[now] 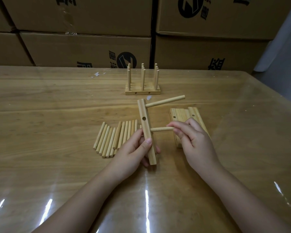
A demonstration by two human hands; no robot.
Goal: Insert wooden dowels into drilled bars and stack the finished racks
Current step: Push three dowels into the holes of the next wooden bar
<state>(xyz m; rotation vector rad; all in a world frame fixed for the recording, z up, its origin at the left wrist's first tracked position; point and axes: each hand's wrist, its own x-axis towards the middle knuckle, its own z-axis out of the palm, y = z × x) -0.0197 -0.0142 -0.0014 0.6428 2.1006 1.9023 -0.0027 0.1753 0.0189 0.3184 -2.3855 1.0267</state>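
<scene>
Nearest you, your left hand [134,148] is wrapped round the lower part of a pale square-section wooden bar [145,123]. The thumb sits on the face toward you and the rest curls behind. The bar's long axis runs away from you, far end leaning a touch left. Can't tell if its near end rests on the glossy wood-grain worktop [57,115].

Your right hand [196,143] is just to the right, fingers [179,123] pinching the right end of a short round light-wood dowel [160,129]. That dowel lies left-right, roughly square to the bar, with its left tip at or in the bar's right-hand face. How deep it's seated, I can't tell.

So here's what it turns on: the bar is straight left of your right fingers, so I'd push leftward along the dowel's own axis while the left hand braces. Keep it square or it'll probably bind.

Further up the same bar, a second inserted dowel [165,101] points right and slightly away.

Left of the bar there's a row of loose dowels [111,140] on the worktop, mostly pointing away from you. To the right, partly behind your right hand, is a bunch of bare drilled bars [181,114].

Further back, the finished racks [142,92] sit packed together, dowels upright. Brown cardboard boxes [84,47] stand behind everything.
</scene>
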